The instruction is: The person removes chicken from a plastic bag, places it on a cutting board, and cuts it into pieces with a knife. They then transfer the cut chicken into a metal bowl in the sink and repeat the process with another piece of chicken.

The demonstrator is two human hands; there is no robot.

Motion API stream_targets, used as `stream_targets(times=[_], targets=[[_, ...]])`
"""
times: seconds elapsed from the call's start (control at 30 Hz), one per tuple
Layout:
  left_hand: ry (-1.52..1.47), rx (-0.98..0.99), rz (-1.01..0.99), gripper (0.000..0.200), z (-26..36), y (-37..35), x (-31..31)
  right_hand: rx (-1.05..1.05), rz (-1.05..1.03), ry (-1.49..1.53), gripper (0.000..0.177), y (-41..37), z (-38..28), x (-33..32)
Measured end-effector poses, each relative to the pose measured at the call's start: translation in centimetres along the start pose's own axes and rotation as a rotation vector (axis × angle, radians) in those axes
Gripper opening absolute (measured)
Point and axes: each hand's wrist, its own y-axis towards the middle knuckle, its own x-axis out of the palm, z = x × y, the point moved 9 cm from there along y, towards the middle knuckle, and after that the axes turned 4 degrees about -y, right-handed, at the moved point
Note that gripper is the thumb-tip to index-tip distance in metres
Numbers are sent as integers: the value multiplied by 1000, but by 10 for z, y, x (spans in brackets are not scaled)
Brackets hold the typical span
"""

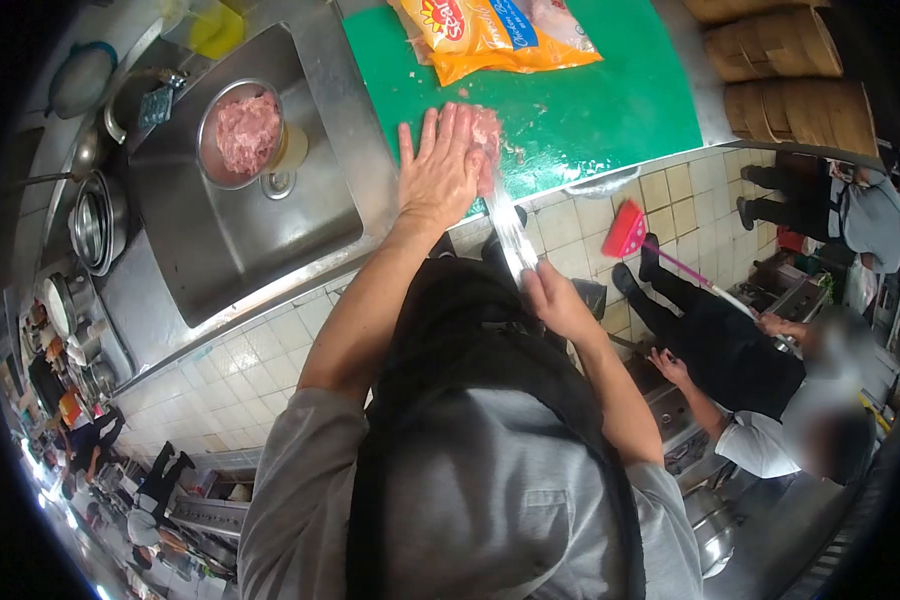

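My left hand (438,165) lies flat, fingers stretched out, at the left edge of a piece of raw meat (488,135) on the green cutting board (610,115). In my right hand (562,300), closed round its handle, is a knife (511,228). Its blade points up from my hand toward the meat, and its tip is hard to make out there. Behind the meat lies an orange printed plastic bag (520,45). To the left, a metal bowl (206,150) of raw meat pieces stands in the sink.
The metal sink (300,215) adjoins the board on the left. Brown cardboard boxes (785,110) stand at the right. A person (730,350) holds a pink broom (625,230) on the right, with another person (870,215) behind. Pans (98,222) line the far left.
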Motion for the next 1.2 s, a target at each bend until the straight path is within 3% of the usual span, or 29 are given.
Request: stream_targets(times=[0.07,0.17,0.37,0.47,0.5,0.6,0.7,0.83,0.93,1.03,1.13,1.2], targets=[[-61,8,22,66,-1,1,-2,214,-93,-21,28,-14,-6,-5],[-195,34,89,59,-5,1,-11,-118,103,-328,26,-19,-10,-18],[-85,119,141,43,-8,29,-30,-53,122,-365,25,-39,-18,-22],[-58,71,-49,43,-11,36,-39,-10,109,-364,25,-61,-16,-32],[-103,74,21,41,-18,36,-38,-16,134,-367,25,-69,-13,-37],[-228,-43,-30,42,-3,27,-59,3,203,-346,26,-95,8,-45],[-278,-11,105,41,1,21,-49,113,260,-240,26,-119,29,-51],[-269,-26,88,31,-4,29,-47,174,367,-191,26,-144,59,-54],[-194,-65,68,31,-21,41,-35,183,383,-190,26,-155,78,-51],[-568,-316,28,29,-55,37,-30,225,345,-180,27,-164,93,-49],[-538,-205,281,28,-108,16,-40,215,335,-194,27,-176,116,-49],[-367,-206,322,29,-138,-14,-58,237,312,-191,27,-186,140,-49]])
